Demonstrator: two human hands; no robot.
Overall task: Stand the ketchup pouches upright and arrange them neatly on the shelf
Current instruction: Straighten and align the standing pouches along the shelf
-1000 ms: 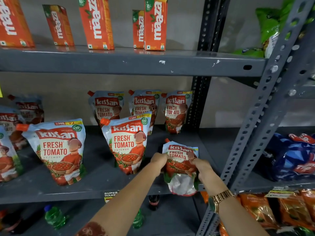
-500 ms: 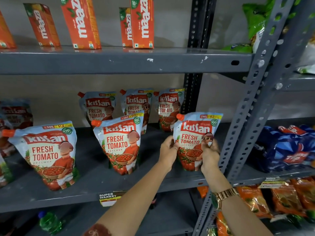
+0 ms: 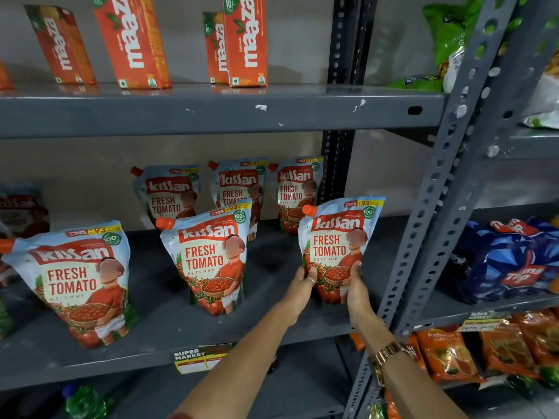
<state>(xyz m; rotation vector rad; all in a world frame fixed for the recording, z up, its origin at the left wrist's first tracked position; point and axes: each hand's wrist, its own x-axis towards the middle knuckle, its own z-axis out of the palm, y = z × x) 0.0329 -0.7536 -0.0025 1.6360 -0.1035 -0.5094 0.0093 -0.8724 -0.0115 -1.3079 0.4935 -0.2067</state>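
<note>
A ketchup pouch (image 3: 337,240) with an orange cap stands upright at the front right of the grey shelf (image 3: 169,349). My left hand (image 3: 301,287) grips its lower left edge and my right hand (image 3: 357,290) its lower right edge. Two more pouches stand upright in the front row: a middle pouch (image 3: 208,255) and a left pouch (image 3: 74,282). Three back-row pouches (image 3: 169,192) lean against the wall behind them. Further pouches at the far left edge (image 3: 21,207) are partly cut off.
A perforated grey upright post (image 3: 435,225) rises just right of the held pouch. Orange juice cartons (image 3: 133,40) stand on the shelf above. Blue snack packs (image 3: 511,261) and orange packets (image 3: 447,355) fill the neighbouring rack. A price label (image 3: 196,356) hangs on the shelf lip.
The pouch lay tipped at the shelf's front edge a second ago. Both hands raised it upright and set it down at the front right; the hands slid lower on it.
</note>
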